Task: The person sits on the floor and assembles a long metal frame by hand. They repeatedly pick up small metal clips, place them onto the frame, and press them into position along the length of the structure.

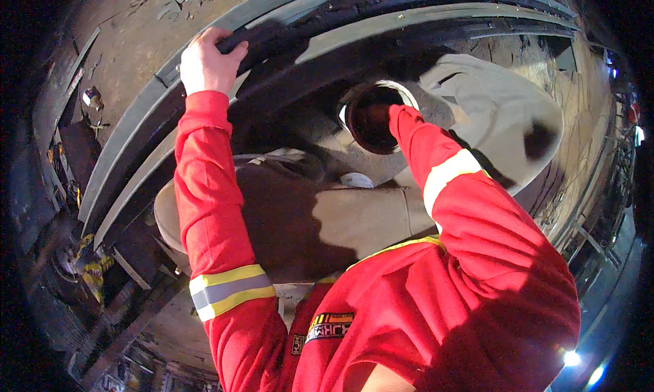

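Dusty floor [136,58] is sprawling around somebody [395,296] seemingly mid-work (what's left isn't showing), left hand [210,64] clutching the metal beam [126,147] ahead, right hand [376,116] dipping into the bucket [406,93] between their legs [368,211], its grip unreadable.

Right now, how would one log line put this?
left hand: on grey bar | right hand: inside round container, grip unclear in shadow
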A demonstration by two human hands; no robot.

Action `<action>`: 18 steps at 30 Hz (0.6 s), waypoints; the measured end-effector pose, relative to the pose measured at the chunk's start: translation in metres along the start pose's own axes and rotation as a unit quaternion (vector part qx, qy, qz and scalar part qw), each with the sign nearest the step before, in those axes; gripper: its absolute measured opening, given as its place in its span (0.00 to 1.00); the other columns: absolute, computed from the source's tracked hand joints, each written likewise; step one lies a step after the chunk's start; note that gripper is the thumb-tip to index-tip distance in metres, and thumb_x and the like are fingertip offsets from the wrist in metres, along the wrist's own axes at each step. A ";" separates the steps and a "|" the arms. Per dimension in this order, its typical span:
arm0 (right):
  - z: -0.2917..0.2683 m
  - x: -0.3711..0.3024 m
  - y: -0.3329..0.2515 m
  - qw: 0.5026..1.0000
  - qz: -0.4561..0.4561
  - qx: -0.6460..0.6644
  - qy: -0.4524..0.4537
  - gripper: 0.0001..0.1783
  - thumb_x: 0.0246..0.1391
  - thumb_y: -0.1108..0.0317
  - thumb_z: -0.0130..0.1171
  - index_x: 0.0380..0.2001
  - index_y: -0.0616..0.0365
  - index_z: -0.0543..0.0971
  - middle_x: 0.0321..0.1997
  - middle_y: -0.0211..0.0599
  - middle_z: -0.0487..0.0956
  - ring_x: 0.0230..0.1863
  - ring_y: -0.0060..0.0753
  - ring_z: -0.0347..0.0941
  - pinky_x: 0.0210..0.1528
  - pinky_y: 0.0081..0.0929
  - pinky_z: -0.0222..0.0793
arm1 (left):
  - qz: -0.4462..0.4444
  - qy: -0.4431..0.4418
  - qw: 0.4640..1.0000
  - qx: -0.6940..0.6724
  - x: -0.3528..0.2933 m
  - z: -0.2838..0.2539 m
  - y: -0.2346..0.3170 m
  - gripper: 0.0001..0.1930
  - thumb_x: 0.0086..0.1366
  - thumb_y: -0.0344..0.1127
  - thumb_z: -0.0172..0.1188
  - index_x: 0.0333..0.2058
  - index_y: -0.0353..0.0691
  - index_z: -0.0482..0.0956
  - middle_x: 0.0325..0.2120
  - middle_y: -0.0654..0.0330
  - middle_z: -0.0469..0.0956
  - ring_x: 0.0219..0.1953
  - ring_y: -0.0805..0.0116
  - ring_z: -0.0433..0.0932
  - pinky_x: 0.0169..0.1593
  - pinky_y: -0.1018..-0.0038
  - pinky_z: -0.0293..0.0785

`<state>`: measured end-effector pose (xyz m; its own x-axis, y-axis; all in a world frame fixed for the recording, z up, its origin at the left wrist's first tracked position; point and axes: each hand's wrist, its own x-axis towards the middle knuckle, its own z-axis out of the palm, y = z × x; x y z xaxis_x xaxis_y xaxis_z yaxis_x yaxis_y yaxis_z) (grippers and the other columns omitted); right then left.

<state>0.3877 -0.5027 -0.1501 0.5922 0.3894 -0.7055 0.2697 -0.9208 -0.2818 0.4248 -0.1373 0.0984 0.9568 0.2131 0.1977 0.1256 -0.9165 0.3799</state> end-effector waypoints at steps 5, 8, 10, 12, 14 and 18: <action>0.029 0.035 0.023 0.999 0.022 0.019 0.038 0.22 0.57 0.60 0.45 0.53 0.54 0.73 0.56 0.44 0.73 0.58 0.42 0.67 0.60 0.38 0.62 | -0.018 -0.014 1.000 -0.016 0.001 0.001 0.006 0.17 0.45 0.44 0.69 0.32 0.43 0.82 0.29 0.55 0.80 0.34 0.56 0.79 0.41 0.67 0.75; 0.058 0.052 0.037 0.994 0.033 0.031 0.096 0.22 0.58 0.59 0.45 0.54 0.53 0.73 0.57 0.43 0.72 0.59 0.42 0.66 0.61 0.38 0.61 | -0.022 -0.013 0.999 -0.020 0.000 -0.001 0.008 0.16 0.45 0.44 0.69 0.32 0.42 0.81 0.29 0.55 0.80 0.33 0.56 0.80 0.40 0.67 0.75; 0.075 0.056 0.039 0.991 0.033 0.039 0.126 0.22 0.58 0.59 0.45 0.54 0.53 0.73 0.58 0.43 0.71 0.60 0.42 0.66 0.61 0.37 0.61 | -0.023 -0.012 1.000 -0.008 -0.001 -0.004 0.009 0.16 0.45 0.44 0.69 0.32 0.42 0.81 0.29 0.55 0.80 0.34 0.57 0.80 0.40 0.67 0.75; 0.072 0.049 0.034 0.988 0.023 0.080 0.128 0.23 0.58 0.59 0.44 0.54 0.53 0.72 0.59 0.44 0.71 0.60 0.43 0.65 0.61 0.37 0.61 | -0.008 0.001 1.000 -0.016 -0.002 -0.003 0.008 0.16 0.45 0.43 0.69 0.32 0.42 0.81 0.29 0.55 0.80 0.34 0.57 0.79 0.40 0.68 0.74; 0.088 0.064 0.037 0.989 0.006 0.017 0.145 0.22 0.57 0.60 0.46 0.53 0.54 0.73 0.58 0.44 0.71 0.60 0.44 0.66 0.61 0.37 0.61 | -0.010 -0.012 1.000 0.001 -0.003 -0.004 0.006 0.17 0.46 0.44 0.69 0.33 0.41 0.82 0.30 0.55 0.81 0.34 0.60 0.80 0.40 0.70 0.75; 0.111 0.075 0.050 0.971 0.045 0.110 0.205 0.20 0.56 0.62 0.48 0.51 0.54 0.75 0.55 0.45 0.74 0.57 0.45 0.69 0.59 0.38 0.64 | 0.012 -0.012 1.000 -0.001 0.002 0.000 0.013 0.17 0.47 0.44 0.69 0.34 0.41 0.82 0.30 0.55 0.81 0.34 0.61 0.81 0.41 0.71 0.75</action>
<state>0.3614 -0.5217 -0.2891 0.8710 0.2422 -0.4275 0.0611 -0.9167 -0.3950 0.4280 -0.1489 0.1036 0.9654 0.1831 0.1855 0.1024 -0.9208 0.3762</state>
